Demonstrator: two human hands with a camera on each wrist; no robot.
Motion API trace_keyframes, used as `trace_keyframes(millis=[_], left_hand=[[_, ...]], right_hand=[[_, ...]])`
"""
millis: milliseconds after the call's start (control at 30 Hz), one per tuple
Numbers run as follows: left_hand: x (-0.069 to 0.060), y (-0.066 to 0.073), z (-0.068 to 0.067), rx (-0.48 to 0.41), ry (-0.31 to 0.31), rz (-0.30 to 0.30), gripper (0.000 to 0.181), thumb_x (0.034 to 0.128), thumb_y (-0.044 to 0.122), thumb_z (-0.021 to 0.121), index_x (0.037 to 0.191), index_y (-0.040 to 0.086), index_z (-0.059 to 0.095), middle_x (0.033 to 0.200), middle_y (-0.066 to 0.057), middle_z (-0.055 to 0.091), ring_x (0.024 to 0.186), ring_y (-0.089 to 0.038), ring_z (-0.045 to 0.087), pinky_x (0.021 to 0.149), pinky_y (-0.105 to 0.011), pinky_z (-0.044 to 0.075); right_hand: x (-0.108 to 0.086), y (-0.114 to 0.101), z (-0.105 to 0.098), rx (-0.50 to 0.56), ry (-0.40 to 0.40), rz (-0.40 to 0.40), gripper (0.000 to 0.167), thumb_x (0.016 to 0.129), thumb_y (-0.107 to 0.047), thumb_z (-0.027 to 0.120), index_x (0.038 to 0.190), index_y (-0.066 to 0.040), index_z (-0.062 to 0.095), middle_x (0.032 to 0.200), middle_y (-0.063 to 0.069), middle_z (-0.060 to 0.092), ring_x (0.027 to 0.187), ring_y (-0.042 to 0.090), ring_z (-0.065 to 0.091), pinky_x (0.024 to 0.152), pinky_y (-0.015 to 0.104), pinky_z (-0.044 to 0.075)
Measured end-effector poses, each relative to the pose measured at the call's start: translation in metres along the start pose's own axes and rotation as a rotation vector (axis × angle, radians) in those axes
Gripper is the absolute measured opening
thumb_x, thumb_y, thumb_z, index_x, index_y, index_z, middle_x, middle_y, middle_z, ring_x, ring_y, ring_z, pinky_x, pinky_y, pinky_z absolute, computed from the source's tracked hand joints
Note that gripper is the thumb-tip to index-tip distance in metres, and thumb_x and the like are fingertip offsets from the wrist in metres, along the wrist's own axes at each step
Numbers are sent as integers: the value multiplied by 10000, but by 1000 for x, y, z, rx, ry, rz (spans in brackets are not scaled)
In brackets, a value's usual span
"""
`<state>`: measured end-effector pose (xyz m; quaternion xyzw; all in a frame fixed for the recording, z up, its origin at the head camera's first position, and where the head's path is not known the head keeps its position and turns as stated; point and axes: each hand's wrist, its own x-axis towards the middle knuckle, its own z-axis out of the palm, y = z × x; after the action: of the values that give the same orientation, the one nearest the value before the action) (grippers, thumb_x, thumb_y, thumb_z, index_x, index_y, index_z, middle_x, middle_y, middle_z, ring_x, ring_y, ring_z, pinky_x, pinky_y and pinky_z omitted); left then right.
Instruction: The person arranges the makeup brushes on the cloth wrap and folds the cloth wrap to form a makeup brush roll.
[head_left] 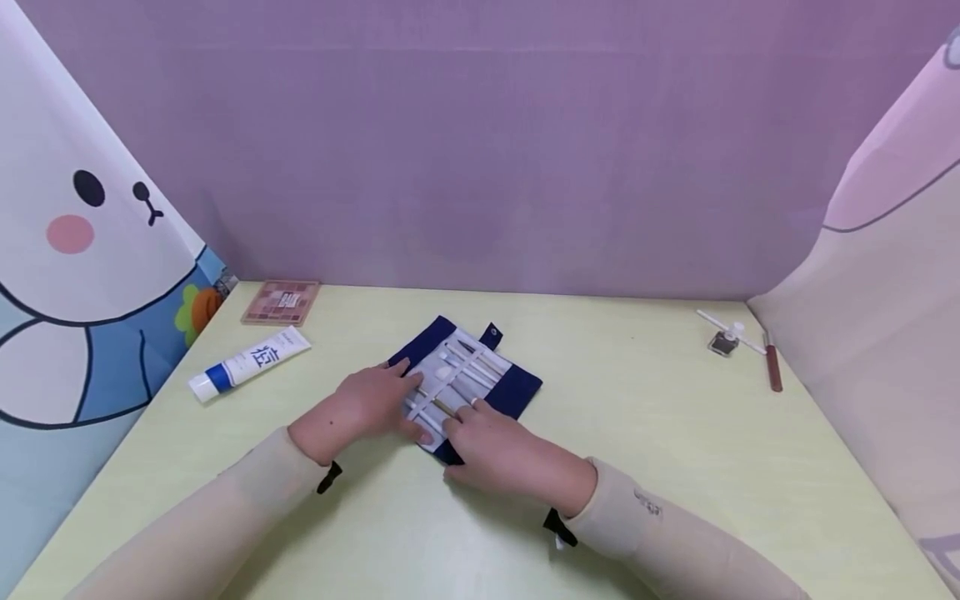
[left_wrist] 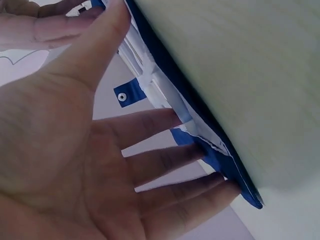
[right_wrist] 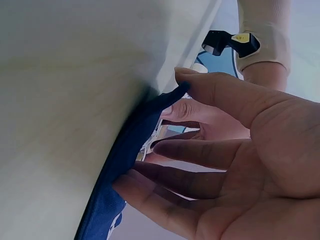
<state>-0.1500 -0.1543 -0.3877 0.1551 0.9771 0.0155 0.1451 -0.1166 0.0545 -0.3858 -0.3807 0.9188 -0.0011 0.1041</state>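
A navy fabric roll-up pouch (head_left: 517, 392) lies unrolled and slanted on the table, its pale lining facing up. Several slim white tools and a gold-coloured one (head_left: 442, 406) sit under its pale straps. At its far edge a snap tab (left_wrist: 129, 93) sticks out. My left hand (head_left: 375, 402) rests on the pouch's left side, fingers spread and nearly straight, thumb at the near edge. With my right hand (head_left: 498, 450) I grip the near right edge: the thumb is at a slightly raised corner, the curled fingers over the lining. That hand hides part of the tools.
At the back left lies a pink makeup palette (head_left: 282, 302), with a white and blue squeeze tube (head_left: 251, 363) in front of it. On the right are a small dark bottle (head_left: 723, 342), a white stick (head_left: 711, 320) and a brown-handled tool (head_left: 773, 367). A purple backdrop (head_left: 480, 167) rises behind the table.
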Motion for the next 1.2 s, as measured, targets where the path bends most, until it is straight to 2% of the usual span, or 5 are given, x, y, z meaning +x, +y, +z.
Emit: trace_keyframes(millis=[200,400,633,867,1200], left_hand=[[2,-5,4,-25,-9,25,1049,809,679,844,1584,57,508,1677,-284,419,1526,-500,461,1188,-613,488],[-7,-9,5,-84,-15,70,1045,768,626,900,1572,71,530,1669,-288,427,1504,-500,488,1191,-605,484],[-18,-15,3,-156,-94,111,955,794,470,932,1596,154,519,1699,-201,429,1523,-472,479,1224,-603,450],[-24,-20,3,-114,-95,184,821,817,392,927,1536,173,598,1635,-199,523,1454,-457,565,1187,-598,487],[-36,-27,-4,-167,-140,236,620,876,229,893,1458,239,680,1637,-71,546,1413,-389,623,1167,-571,512]], right_hand=[[-2,6,1,44,-12,-14,567,970,-460,781,1363,-61,694,1326,103,720,1168,220,636,986,347,592],[-9,21,-1,127,-35,-26,587,956,-397,812,1420,-69,665,1416,97,695,1299,251,627,1094,381,567],[-19,44,-3,233,-50,-48,566,936,-255,837,1444,-86,655,1469,82,671,1344,277,610,1147,417,538],[-27,60,-4,255,-40,-77,549,946,-155,809,1463,-80,639,1511,93,646,1405,301,584,1179,449,519],[-41,77,-3,188,16,-121,406,976,-114,764,1364,-11,702,1441,160,683,1378,334,629,1170,472,530]])
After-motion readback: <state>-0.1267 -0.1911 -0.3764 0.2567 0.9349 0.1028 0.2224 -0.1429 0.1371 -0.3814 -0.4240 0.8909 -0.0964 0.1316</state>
